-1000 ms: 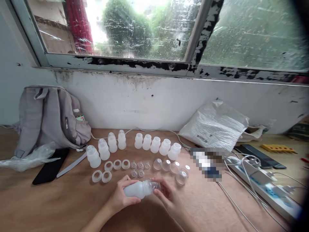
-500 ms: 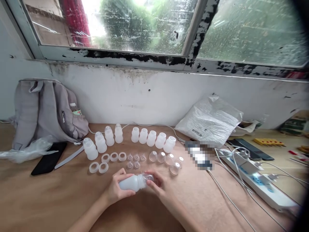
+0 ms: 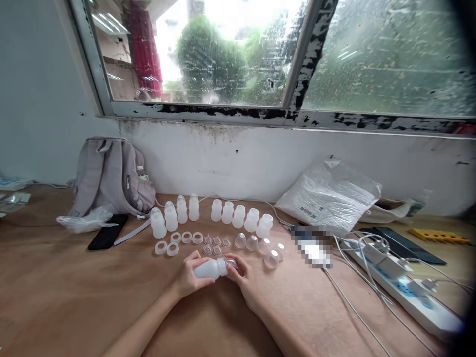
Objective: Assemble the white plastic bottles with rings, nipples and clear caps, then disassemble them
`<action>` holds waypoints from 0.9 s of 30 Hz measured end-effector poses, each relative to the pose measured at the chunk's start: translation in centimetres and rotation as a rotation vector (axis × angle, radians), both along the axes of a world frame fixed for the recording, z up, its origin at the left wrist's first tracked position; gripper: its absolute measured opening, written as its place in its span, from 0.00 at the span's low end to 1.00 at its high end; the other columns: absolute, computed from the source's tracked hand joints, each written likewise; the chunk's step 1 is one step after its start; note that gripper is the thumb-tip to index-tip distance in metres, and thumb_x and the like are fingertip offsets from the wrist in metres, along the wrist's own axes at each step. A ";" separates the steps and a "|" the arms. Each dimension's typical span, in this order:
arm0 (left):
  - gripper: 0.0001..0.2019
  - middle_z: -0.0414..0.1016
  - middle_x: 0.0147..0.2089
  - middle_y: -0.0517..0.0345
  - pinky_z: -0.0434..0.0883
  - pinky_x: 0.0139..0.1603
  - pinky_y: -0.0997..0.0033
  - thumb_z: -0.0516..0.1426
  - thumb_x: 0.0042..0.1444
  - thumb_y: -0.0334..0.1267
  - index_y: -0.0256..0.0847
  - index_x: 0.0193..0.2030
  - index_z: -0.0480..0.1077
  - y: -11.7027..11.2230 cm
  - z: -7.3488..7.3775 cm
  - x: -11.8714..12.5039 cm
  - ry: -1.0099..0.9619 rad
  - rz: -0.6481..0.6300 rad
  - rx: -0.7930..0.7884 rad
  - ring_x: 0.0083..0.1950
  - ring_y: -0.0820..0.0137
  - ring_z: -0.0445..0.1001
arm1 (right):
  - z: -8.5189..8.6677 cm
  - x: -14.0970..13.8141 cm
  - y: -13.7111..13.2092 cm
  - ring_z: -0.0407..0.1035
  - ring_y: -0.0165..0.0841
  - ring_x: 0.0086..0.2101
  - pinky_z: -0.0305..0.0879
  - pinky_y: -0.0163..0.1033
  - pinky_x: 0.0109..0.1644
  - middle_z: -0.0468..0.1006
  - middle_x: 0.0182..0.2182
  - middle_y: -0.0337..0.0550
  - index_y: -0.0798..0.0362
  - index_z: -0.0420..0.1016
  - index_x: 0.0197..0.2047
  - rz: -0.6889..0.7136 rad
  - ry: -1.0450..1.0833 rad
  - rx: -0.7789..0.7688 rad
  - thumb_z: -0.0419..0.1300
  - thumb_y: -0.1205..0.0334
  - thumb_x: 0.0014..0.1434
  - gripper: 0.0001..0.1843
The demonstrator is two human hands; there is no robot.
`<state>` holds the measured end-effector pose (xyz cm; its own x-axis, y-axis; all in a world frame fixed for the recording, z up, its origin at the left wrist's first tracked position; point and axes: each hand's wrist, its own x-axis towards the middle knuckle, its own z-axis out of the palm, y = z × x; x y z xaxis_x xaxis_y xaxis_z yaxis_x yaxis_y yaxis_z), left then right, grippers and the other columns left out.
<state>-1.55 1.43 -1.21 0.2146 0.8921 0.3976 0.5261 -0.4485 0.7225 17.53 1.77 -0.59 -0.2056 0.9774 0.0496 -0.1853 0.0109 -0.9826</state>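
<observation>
My left hand [image 3: 190, 275] grips white bottle [image 3: 207, 269], held sideways; my right hand [image 3: 243, 277] grasps its clear cap [image 3: 230, 263]. Five uncapped bottles [image 3: 238, 217] stand beyond.

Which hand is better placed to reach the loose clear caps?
Probably the right hand: it's nearer the clear caps, at the held bottle's clear end. The left hand grips the body, farther away.

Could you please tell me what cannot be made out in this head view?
In the head view:
Held bottle: base hidden by the left hand.
Its cap: tip hidden by the right hand.
Pixelated item: blurred out.
Bag label: print too small.
Power strip: near end lost in the dark edge.
</observation>
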 end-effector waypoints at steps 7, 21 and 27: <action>0.24 0.65 0.40 0.55 0.71 0.41 0.68 0.60 0.44 0.45 0.44 0.50 0.65 -0.2 -0.2 0.0 0.020 0.063 0.210 0.40 0.67 0.69 | 1.4 -1.3 0.1 0.67 0.35 0.37 0.67 0.41 0.39 0.71 0.36 0.41 0.48 0.66 0.43 -0.065 0.064 0.070 0.61 0.53 0.47 0.19; 0.11 0.69 0.44 0.52 0.63 0.50 0.61 0.46 0.58 0.38 0.41 0.45 0.64 1.6 0.4 -5.2 -0.031 0.327 0.267 0.49 0.65 0.66 | 11.2 -3.5 9.6 0.64 0.37 0.41 0.59 0.43 0.45 0.72 0.39 0.44 0.49 0.67 0.45 -0.287 -0.726 0.824 0.57 0.59 0.53 0.16; 0.10 0.71 0.39 0.52 0.64 0.47 0.61 0.47 0.56 0.34 0.39 0.41 0.67 2.6 -0.6 -5.6 0.096 0.381 0.322 0.45 0.64 0.67 | 9.7 -7.2 16.3 0.59 0.39 0.46 0.53 0.43 0.48 0.72 0.44 0.46 0.51 0.65 0.48 -0.273 -1.172 0.846 0.56 0.63 0.54 0.16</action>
